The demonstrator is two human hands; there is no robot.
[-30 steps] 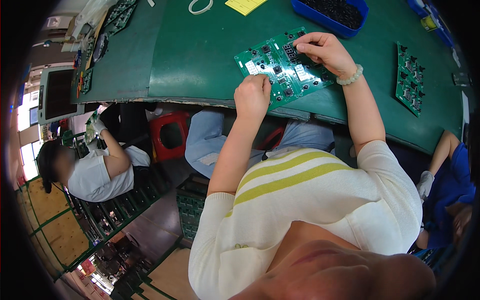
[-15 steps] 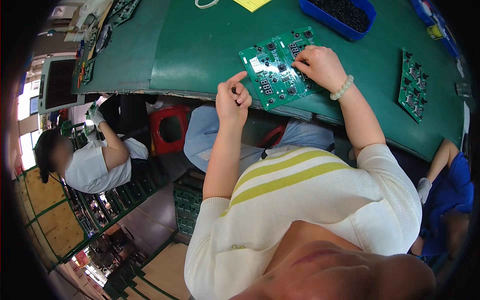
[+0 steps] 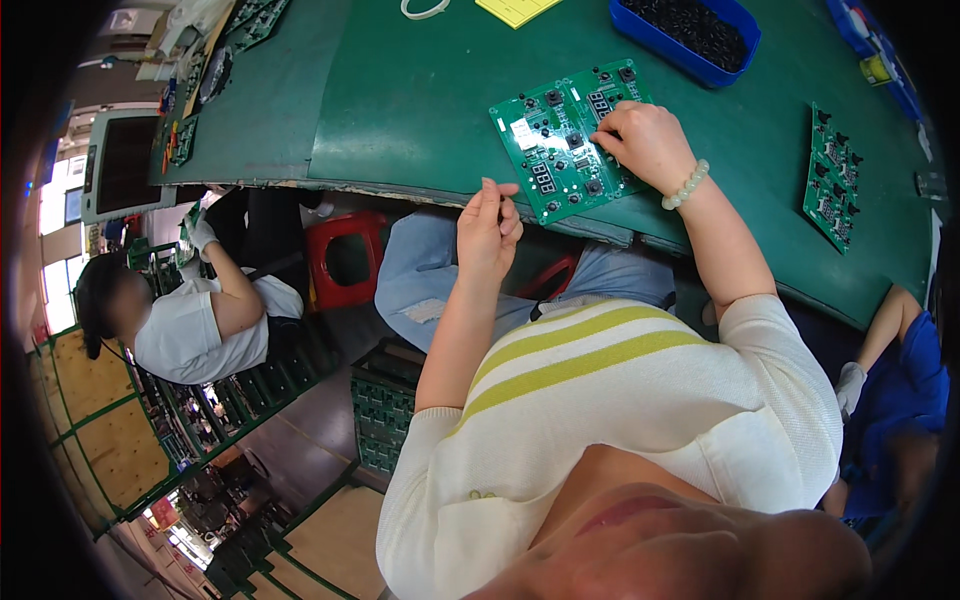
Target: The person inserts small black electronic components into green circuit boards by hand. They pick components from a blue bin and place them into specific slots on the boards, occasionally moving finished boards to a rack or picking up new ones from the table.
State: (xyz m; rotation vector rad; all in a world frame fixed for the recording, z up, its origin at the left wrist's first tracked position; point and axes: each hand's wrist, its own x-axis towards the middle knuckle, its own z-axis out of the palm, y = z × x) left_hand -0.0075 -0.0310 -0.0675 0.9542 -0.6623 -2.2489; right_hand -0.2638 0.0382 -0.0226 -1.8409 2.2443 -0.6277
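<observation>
A green circuit board (image 3: 560, 165) with black buttons, small digit displays and a white label lies near the table's front edge. Over its right part is my right hand (image 3: 645, 145), thumb and fingers pinched together low against the board. Whatever sits between those fingertips is too small to make out. My left hand (image 3: 489, 232) is raised just off the board's lower left corner, its fingers curled in and one fingertip pointing toward the board. Its palm is hidden, so I cannot see what the curled fingers hold.
A blue bin (image 3: 725, 75) of small black parts stands behind the board. Another populated circuit board (image 3: 830, 180) lies at the right. A yellow card (image 3: 515, 8) and a white ring (image 3: 425, 8) lie at the back. Co-workers sit left (image 3: 205, 320) and right (image 3: 905, 380).
My left hand has drawn its extended finger back from the board, and the small black piece seen in its fingers is now hidden. My right hand stays pinched over the board.
</observation>
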